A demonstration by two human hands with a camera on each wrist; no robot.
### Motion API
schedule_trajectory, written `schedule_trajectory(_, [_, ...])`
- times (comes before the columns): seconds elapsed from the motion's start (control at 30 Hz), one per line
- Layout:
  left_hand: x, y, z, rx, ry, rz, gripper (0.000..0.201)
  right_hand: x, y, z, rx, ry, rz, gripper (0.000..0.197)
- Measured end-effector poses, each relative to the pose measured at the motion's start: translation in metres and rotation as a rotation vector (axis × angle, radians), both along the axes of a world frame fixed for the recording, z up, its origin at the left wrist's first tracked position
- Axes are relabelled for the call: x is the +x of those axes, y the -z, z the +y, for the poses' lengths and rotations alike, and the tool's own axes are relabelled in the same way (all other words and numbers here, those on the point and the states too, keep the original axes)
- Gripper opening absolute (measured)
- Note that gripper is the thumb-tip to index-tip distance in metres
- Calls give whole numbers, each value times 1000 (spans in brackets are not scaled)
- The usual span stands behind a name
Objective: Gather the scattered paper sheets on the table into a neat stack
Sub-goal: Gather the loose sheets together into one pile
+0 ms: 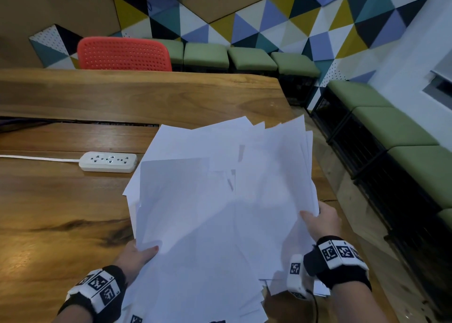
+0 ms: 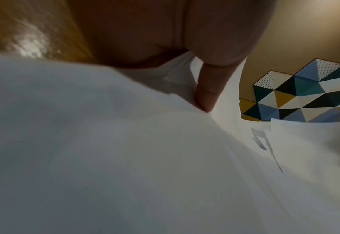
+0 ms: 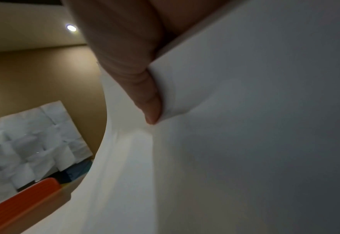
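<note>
Our left hand pinches the lower left edge of the paper sheets, and our right hand pinches the right edge. The messy pile sits between our hands, pointing up the frame, lifted over the desk. We think squaring the edges comes next.

My left hand grips the paper sheets at their left edge, thumb on top; my right hand grips the right edge, thumb pressing down, both wrists banded.
</note>
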State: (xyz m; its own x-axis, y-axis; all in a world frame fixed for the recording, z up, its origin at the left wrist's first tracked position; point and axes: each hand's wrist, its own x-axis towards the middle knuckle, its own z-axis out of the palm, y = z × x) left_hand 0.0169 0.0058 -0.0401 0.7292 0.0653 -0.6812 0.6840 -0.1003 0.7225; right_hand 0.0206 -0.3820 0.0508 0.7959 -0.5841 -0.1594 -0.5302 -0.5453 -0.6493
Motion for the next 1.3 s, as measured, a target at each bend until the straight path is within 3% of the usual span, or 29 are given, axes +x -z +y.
schedule_trajectory(0.4, [1, 2, -1, -4, -14, -39, 27, -5, -19, 4, -183, -86, 109, 24])
schedule_trajectory(0.57, [0, -3, -3, -22, -32, -35, 24, -8, -39, 9, -233, -48, -29, 7])
schedule_trajectory(0.7, [1, -3, -3, -55, -54, -26, 22, -4, -71, 11, -289, -94, -146, 7])
schedule_trajectory(0.8, [2, 7, 0, -60, -49, -77, 51, -1, -96, 18, -305, -113, -232, 12])
schedule_trajectory(0.87, [5, 18, 5, -63, -27, -106, 62, 1, -107, 24, -256, -111, -307, 15])
schedule_trajectory(0.93, [4, 16, 3, -89, -11, -98, 59, 3, -111, 27, -172, -112, -382, 12])
schedule_trajectory(1.07, [0, -5, -4, -62, 3, -167, 52, 7, -101, 38, 242, -115, -503, 24])
schedule_trajectory(1.17, [-3, -16, -10, -43, -18, -223, 23, 1, -74, 50, 479, -105, -415, 23])
schedule_trajectory(1.3, [-6, -11, -7, -133, -66, -203, 30, -16, -14, 55, 569, -45, -180, 16])
